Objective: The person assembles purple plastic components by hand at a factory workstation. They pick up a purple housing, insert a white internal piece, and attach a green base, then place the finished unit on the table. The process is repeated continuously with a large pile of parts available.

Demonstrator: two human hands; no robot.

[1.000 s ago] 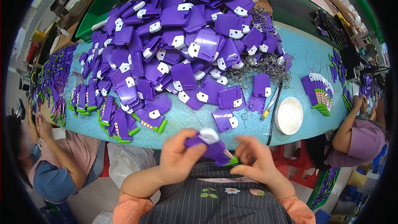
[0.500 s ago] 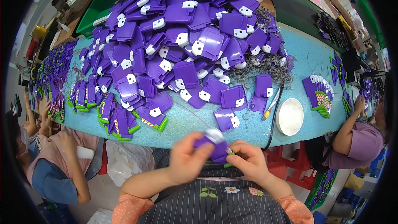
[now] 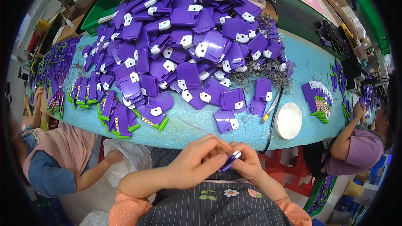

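1. The left hand (image 3: 197, 163) and the right hand (image 3: 247, 163) meet below the near edge of the blue table (image 3: 197, 127), above the person's lap; fingers of both are curled closed on one small purple case (image 3: 229, 161) with a white tab.
2. Open table surface lies along the near edge between a single purple case (image 3: 226, 120) and the stacks at left.
3. One white round dish (image 3: 289, 120) sits near the right edge, a black cable (image 3: 274, 113) just beside it.
4. The heap of purple cases (image 3: 188, 46) is too dense to count.
5. Two other persons sit at the table's ends.
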